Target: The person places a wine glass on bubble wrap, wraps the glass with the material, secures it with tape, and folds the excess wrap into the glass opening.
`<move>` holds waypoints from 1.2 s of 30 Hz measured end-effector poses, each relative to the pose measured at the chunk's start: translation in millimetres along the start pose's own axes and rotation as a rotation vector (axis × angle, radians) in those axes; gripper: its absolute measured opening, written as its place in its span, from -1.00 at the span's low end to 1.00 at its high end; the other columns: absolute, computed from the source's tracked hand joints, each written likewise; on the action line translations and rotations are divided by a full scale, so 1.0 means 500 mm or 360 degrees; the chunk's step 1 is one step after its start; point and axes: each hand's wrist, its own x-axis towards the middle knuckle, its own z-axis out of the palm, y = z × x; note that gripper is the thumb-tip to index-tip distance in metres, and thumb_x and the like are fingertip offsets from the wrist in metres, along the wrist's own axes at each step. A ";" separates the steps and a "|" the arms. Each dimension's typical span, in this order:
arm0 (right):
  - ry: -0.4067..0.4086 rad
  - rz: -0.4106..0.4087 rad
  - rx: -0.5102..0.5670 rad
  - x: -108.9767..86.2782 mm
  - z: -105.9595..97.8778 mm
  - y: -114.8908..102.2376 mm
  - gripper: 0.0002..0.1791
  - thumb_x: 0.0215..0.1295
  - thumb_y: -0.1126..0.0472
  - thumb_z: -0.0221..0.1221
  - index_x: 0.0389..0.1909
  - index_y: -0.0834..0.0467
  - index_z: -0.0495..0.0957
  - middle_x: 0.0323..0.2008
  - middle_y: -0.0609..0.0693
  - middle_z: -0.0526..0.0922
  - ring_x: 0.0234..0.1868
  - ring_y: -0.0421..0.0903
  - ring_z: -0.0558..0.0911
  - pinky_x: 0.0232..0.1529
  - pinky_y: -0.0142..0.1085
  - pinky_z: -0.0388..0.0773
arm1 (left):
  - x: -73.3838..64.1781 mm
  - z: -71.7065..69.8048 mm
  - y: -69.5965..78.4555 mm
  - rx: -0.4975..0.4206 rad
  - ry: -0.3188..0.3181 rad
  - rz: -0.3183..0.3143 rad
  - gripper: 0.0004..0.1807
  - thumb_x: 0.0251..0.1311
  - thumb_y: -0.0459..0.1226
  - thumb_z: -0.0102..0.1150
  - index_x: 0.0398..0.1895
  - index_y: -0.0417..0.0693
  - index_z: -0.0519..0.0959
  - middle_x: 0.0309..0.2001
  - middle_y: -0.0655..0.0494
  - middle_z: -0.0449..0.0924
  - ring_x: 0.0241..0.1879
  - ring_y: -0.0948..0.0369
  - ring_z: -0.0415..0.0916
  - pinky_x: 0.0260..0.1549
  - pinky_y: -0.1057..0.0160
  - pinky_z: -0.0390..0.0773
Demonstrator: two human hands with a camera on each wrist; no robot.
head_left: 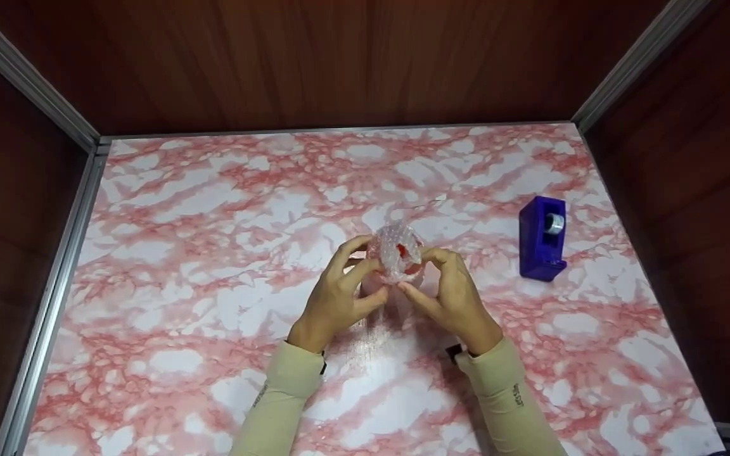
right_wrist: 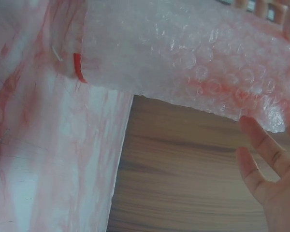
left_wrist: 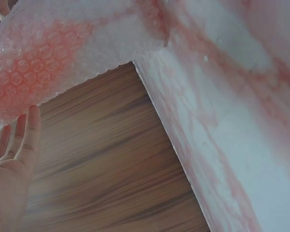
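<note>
A roll of bubble wrap (head_left: 391, 235) stands upright on the table around something that shows red (head_left: 402, 251) through its top. What is wrapped inside cannot be made out. At the left of its top rim, my left hand (head_left: 334, 291) holds the wrap between bent fingers and thumb. My right hand (head_left: 459, 296) grips the opposite side, its thumb at the near edge. The left wrist view shows the bubble wrap (left_wrist: 48, 53) with a reddish tint beneath the bubbles. A narrow red strip (right_wrist: 79, 67) shows by the wrap's lower end in the right wrist view.
A purple tape dispenser (head_left: 537, 244) with a roll of tape (head_left: 554, 223) stands to the right of my hands. The red-and-white marbled table (head_left: 213, 316) is bounded by dark wood panels (head_left: 339, 63) and metal rails (head_left: 54, 297).
</note>
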 end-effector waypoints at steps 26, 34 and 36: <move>-0.0136 -0.0164 -0.0186 0.010 0.000 0.004 -0.68 0.47 -0.03 0.14 -0.20 0.16 0.65 0.03 0.17 0.56 -0.12 0.13 0.53 -0.04 0.02 0.45 | -0.008 0.004 -0.007 -0.0038 0.0057 0.0031 -0.49 0.19 -0.28 0.38 0.21 -0.11 0.49 0.37 -0.14 0.28 0.26 0.01 0.39 0.11 0.19 0.50; -0.0163 -0.0072 -0.0182 0.008 -0.002 -0.002 -0.54 0.49 -0.05 0.11 0.01 0.31 0.52 0.04 0.22 0.55 -0.01 0.14 0.54 0.06 -0.02 0.45 | -0.004 0.012 -0.009 0.0004 0.0047 0.0027 -0.58 0.19 -0.29 0.33 0.14 -0.09 0.57 0.35 -0.14 0.29 0.23 0.05 0.39 0.06 0.22 0.53; -0.0150 -0.0053 -0.0146 0.007 -0.002 -0.001 -0.47 0.48 -0.05 0.13 0.14 0.36 0.45 0.05 0.22 0.55 0.02 0.13 0.54 0.10 -0.04 0.44 | -0.003 0.012 -0.009 0.0009 0.0052 0.0023 -0.61 0.19 -0.30 0.32 0.10 -0.11 0.59 0.35 -0.14 0.30 0.23 0.06 0.39 0.06 0.23 0.53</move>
